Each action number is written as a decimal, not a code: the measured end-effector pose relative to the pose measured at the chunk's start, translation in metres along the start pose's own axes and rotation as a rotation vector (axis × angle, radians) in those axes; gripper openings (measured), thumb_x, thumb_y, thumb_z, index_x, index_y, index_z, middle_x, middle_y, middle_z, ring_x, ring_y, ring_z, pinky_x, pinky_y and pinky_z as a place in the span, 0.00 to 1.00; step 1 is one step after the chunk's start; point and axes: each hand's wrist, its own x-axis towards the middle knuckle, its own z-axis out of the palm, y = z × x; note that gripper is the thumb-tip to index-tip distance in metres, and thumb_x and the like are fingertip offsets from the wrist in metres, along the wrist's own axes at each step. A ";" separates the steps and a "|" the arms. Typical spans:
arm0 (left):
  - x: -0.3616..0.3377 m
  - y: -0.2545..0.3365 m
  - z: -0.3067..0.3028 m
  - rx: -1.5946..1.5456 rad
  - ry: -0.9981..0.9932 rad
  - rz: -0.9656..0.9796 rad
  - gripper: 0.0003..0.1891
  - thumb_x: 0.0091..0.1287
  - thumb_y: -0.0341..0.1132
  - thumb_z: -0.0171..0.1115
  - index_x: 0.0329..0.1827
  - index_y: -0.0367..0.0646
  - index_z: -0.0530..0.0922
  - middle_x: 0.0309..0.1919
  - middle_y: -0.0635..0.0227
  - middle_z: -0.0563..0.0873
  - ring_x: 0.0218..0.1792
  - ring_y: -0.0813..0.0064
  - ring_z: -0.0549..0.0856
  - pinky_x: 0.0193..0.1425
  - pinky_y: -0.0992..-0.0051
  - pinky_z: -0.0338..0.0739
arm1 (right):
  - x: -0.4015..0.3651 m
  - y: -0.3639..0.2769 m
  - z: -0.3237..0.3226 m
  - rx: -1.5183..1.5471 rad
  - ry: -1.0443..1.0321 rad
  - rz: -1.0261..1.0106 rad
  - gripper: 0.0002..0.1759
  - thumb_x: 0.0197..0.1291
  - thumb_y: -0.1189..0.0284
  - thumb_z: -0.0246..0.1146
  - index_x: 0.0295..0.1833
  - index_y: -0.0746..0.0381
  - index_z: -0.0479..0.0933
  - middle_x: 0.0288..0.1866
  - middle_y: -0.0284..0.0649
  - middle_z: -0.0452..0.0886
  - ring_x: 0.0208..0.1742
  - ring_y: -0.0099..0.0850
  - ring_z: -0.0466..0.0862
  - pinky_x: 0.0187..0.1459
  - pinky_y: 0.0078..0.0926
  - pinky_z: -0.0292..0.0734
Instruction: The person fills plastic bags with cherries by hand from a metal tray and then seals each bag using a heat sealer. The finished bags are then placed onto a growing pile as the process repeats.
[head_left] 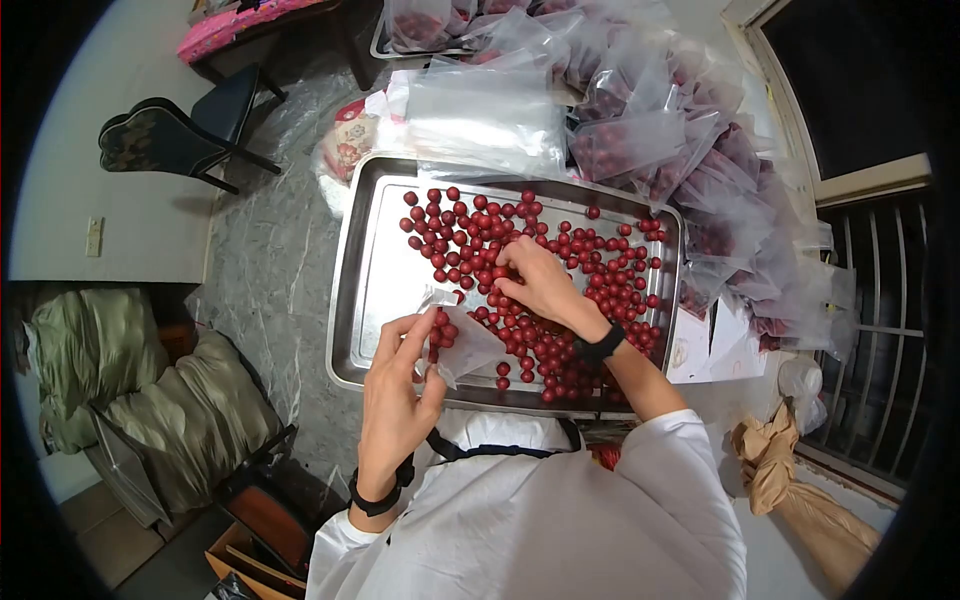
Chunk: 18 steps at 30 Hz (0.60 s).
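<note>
A shallow metal tray [345,290] holds a spread of small round red balls [625,285], densest toward its right side. Over the tray's left front part, my left hand [400,385] pinches a clear plastic bag [470,350] by its mouth, thumb and fingers closed on the film. Several red balls show inside the bag. My right hand [540,285] reaches into the middle of the tray with curled fingers, a red ball between thumb and fingertips; its palm side is hidden from above.
Behind the tray lies a stack of flat clear bags [487,120]. Filled bags [715,180] of red balls are heaped at the back and right. A dark chair [190,135] stands at the left, and brown crumpled paper [790,475] lies at the right.
</note>
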 end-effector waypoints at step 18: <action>0.002 0.002 0.032 0.201 0.012 0.208 0.34 0.56 0.19 0.60 0.71 0.38 0.72 0.58 0.55 0.78 0.46 0.59 0.85 0.46 0.67 0.82 | -0.046 -0.110 -0.058 1.411 -0.474 0.547 0.23 0.77 0.75 0.50 0.73 0.71 0.64 0.68 0.47 0.72 0.68 0.29 0.76 0.70 0.29 0.73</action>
